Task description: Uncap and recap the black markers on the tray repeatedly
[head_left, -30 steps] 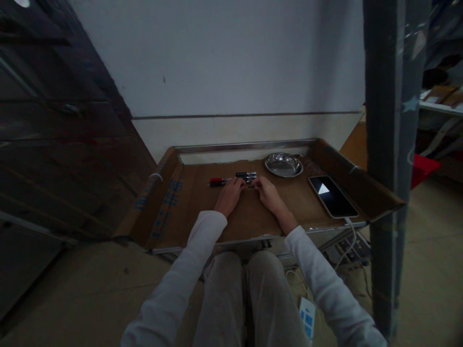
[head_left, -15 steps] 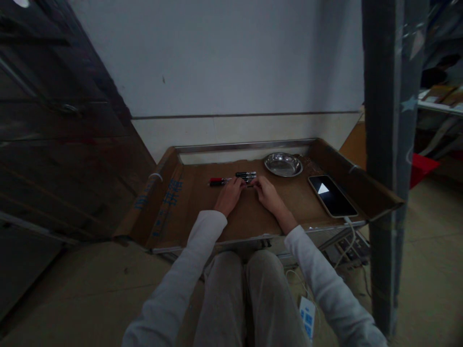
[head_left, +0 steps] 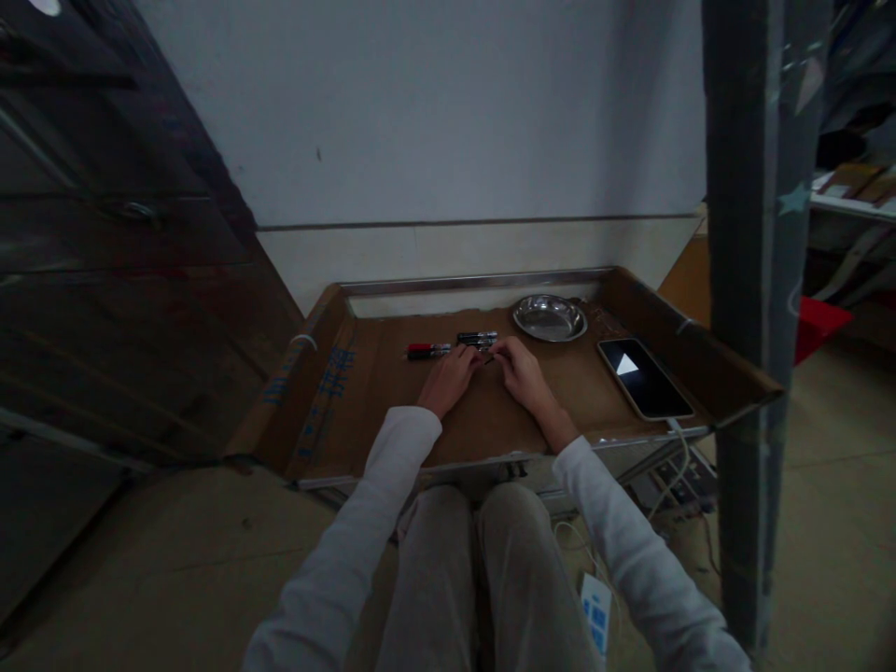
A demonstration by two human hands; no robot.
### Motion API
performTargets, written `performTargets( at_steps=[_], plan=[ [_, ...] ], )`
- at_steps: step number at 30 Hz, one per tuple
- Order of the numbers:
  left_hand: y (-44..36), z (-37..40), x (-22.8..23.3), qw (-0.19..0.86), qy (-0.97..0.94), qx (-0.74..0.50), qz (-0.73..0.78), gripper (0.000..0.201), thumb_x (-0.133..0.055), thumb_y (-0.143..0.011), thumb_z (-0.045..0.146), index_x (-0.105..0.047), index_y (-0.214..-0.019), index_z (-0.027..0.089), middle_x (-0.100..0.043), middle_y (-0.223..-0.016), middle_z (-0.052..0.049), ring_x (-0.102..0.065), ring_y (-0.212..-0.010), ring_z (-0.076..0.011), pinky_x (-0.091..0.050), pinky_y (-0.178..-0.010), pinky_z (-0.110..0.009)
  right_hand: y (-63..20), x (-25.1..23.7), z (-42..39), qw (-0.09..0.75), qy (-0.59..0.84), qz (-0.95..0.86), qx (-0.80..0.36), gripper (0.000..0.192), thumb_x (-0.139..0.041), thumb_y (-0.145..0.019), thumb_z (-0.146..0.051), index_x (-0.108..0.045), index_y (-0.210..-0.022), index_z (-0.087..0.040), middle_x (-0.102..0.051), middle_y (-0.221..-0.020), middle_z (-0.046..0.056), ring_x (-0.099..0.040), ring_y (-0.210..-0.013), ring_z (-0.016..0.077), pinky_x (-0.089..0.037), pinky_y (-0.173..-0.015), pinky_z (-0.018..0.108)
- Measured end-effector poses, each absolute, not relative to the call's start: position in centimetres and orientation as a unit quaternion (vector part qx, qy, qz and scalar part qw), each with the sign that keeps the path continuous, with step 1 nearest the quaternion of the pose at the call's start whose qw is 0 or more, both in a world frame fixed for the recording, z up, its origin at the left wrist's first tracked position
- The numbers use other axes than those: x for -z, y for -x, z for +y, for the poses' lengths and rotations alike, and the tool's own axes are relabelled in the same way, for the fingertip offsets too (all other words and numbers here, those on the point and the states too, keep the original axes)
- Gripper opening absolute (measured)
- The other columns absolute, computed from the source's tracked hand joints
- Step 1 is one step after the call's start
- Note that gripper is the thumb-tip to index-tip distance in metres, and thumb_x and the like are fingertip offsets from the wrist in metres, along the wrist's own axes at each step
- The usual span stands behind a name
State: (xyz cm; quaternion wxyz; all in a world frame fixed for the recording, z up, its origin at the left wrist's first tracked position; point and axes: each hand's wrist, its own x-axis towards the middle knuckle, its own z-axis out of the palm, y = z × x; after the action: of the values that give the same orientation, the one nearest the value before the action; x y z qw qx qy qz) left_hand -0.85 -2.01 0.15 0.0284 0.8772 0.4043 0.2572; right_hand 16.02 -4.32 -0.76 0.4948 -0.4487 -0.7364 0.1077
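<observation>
My left hand (head_left: 450, 377) rests low over the cardboard, its fingers bent and drawn together at the near side of several markers. Close to its right, my right hand (head_left: 522, 373) is closed in a pinch. A small dark stick-like piece (head_left: 489, 361) shows between the fingertips of both hands; its kind is too small to make out. Past my left fingers lie a red marker (head_left: 427, 347) and a black-capped marker (head_left: 426, 355), side by side. Black markers (head_left: 476, 336) lie just beyond the fingertips, partly hidden by them.
A round steel dish (head_left: 550, 319) stands at the back right. Nearer on the right lies a phone (head_left: 644, 379) with a white cable (head_left: 682, 457). Cardboard (head_left: 378, 392) lines the table, with raised sides. A grey post (head_left: 742, 280) stands at the right, a wall (head_left: 448, 121) behind.
Both hands stay almost in place. The small dark piece between the fingertips now sits at more of a slant, and my right fingers have shifted slightly.
</observation>
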Motion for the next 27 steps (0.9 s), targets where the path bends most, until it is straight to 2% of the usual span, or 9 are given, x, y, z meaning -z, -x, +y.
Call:
performTargets(
  at_steps=[13,22,27],
  plan=[
    [1.02,-1.69,0.03,0.098,-0.862,-0.292,0.403,0.01,-0.043,-0.092,0.02,-0.049,-0.099,0.018,-0.062,-0.1,-0.006,-0.059,-0.092,-0.018,-0.046,-0.085,-0.033,-16.19,0.74,-4.45,0.537,0.425,-0.722,-0.097,0.015,-0.04,-0.088,-0.019,-0.054,-0.092,-0.02,-0.056,-0.092,0.006,-0.055,-0.09,0.0181,-0.045,-0.083,0.032],
    [1.03,-1.63,0.13,0.097,-0.863,-0.301,0.393,0.01,-0.042,-0.092,0.02,-0.048,-0.1,0.02,-0.061,-0.101,-0.006,-0.059,-0.095,-0.0182,-0.046,-0.086,-0.033,-16.13,0.95,-4.34,0.528,0.424,-0.729,-0.1,0.017,-0.039,-0.089,-0.019,-0.055,-0.095,-0.02,-0.056,-0.095,0.007,-0.055,-0.093,0.0187,-0.045,-0.084,0.032],
    [1.04,-1.57,0.25,0.109,-0.858,-0.329,0.379,0.011,-0.044,-0.091,0.021,-0.046,-0.102,0.02,-0.061,-0.1,-0.006,-0.06,-0.093,-0.0174,-0.047,-0.084,-0.032,-15.99,1.01,-4.23,0.488,0.422,-0.757,-0.107,0.018,-0.043,-0.087,-0.017,-0.055,-0.1,-0.019,-0.057,-0.098,0.008,-0.055,-0.094,0.019,-0.045,-0.085,0.033]
  ],
)
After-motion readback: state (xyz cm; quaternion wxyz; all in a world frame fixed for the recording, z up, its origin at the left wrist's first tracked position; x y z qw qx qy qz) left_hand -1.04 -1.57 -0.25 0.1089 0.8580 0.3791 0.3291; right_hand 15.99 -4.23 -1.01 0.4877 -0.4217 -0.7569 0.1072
